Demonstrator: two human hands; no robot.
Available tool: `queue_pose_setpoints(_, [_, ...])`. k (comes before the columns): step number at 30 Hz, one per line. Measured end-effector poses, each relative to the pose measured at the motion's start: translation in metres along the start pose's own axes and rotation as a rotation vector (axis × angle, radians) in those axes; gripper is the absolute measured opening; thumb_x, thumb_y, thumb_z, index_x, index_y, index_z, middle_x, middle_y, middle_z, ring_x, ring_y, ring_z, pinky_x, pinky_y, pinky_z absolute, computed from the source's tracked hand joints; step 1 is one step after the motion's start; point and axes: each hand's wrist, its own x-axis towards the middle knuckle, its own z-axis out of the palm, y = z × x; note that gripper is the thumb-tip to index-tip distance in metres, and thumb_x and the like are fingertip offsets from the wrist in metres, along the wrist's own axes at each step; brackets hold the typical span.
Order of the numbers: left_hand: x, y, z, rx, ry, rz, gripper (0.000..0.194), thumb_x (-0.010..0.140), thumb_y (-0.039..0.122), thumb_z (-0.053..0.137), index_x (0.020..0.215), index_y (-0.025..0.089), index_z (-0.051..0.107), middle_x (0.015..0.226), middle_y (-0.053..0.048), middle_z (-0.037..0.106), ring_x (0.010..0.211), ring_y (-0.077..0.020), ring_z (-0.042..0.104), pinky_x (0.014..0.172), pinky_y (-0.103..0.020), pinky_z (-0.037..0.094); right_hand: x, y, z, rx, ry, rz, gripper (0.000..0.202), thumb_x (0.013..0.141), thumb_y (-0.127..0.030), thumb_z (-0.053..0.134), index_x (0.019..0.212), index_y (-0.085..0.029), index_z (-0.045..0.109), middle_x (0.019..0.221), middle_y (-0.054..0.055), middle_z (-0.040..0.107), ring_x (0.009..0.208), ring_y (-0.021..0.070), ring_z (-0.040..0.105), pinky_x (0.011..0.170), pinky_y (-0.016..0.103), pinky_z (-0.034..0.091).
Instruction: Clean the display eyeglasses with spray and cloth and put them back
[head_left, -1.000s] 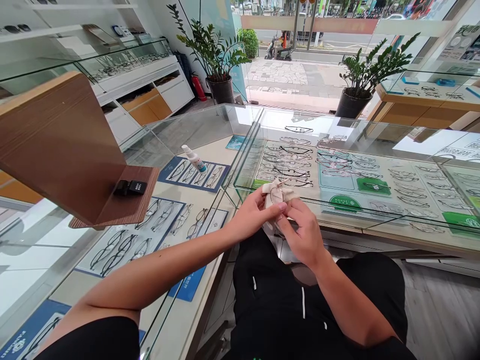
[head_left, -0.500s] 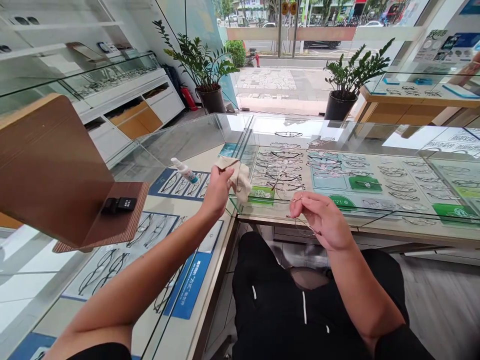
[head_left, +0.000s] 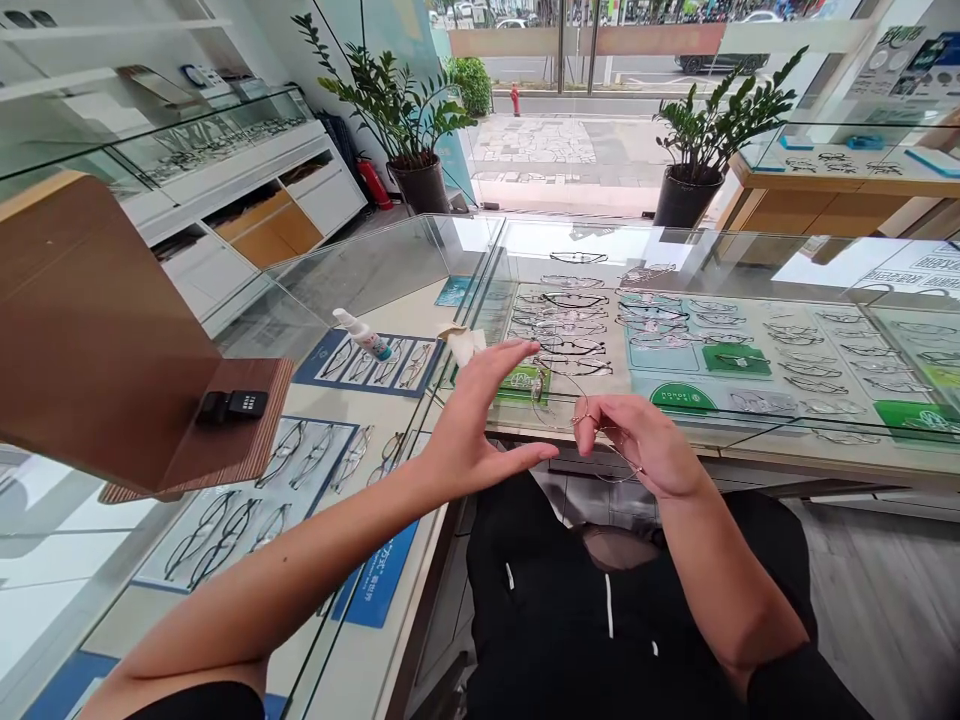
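Observation:
My right hand (head_left: pixel 637 440) holds a thin wire-framed pair of eyeglasses (head_left: pixel 616 462) between thumb and fingers, over the front edge of the glass counter. Left of the glasses, my left hand (head_left: pixel 480 430) is empty, its thumb and fingers spread wide toward them without touching. Behind the left hand a beige cloth (head_left: pixel 463 343) lies on the glass top, partly hidden by the fingers. A small white spray bottle (head_left: pixel 362 334) is on the glass farther left.
Rows of eyeglasses (head_left: pixel 574 348) show inside the glass counter (head_left: pixel 525 235). A brown folding mirror stand (head_left: pixel 180 400) with a small black object (head_left: pixel 232 405) stands at the left. Two potted plants (head_left: pixel 420 180) are beyond the counter.
My left hand has let go of the cloth, which now lies on the counter, and has moved right toward the glasses with its fingers opened. My right hand still holds the glasses.

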Motion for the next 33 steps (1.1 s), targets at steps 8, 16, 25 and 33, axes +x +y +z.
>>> queue_pose_setpoints(8, [-0.004, 0.004, 0.007, 0.0, -0.008, -0.114, 0.061, 0.077, 0.05, 0.095, 0.129, 0.026, 0.075, 0.122, -0.012, 0.08, 0.112, -0.0308, 0.075, 0.104, -0.046, 0.059, -0.003, 0.01, 0.001, -0.015, -0.072, 0.075, 0.056, 0.105, -0.061, 0.053, 0.073, -0.02, 0.073, 0.077, 0.006, 0.071, 0.076, 0.0202, 0.063, 0.08, 0.036, 0.053])
queue_pose_setpoints(16, [-0.001, 0.003, 0.002, 0.07, 0.081, -0.105, 0.056, 0.074, 0.049, 0.097, 0.122, 0.026, 0.079, 0.116, -0.011, 0.083, 0.105, -0.0297, 0.078, 0.101, -0.044, 0.062, -0.007, 0.009, -0.003, 0.023, 0.024, 0.06, 0.04, 0.107, -0.058, 0.055, 0.103, -0.022, 0.07, 0.086, 0.005, 0.074, 0.079, 0.0204, 0.067, 0.079, 0.035, 0.054])
queue_pose_setpoints(25, [0.019, 0.005, -0.061, 0.336, 0.509, 0.011, 0.06, 0.074, 0.067, 0.092, 0.112, 0.026, 0.073, 0.096, -0.003, 0.075, 0.086, -0.0215, 0.07, 0.084, -0.038, 0.062, 0.024, -0.048, 0.016, -0.492, 0.173, -0.415, 0.054, 0.089, -0.046, 0.085, 0.135, -0.033, 0.061, 0.095, 0.001, 0.059, 0.089, 0.0226, 0.058, 0.096, 0.044, 0.052])
queue_pose_setpoints(33, [0.014, 0.021, -0.114, 0.511, 0.75, 0.017, 0.063, 0.075, 0.076, 0.086, 0.118, 0.033, 0.068, 0.098, -0.003, 0.068, 0.095, -0.0247, 0.069, 0.083, -0.044, 0.061, 0.08, -0.096, 0.061, -0.585, 0.134, -0.655, 0.046, 0.087, -0.045, 0.088, 0.127, -0.033, 0.07, 0.106, 0.002, 0.06, 0.089, 0.02, 0.059, 0.082, 0.041, 0.057])
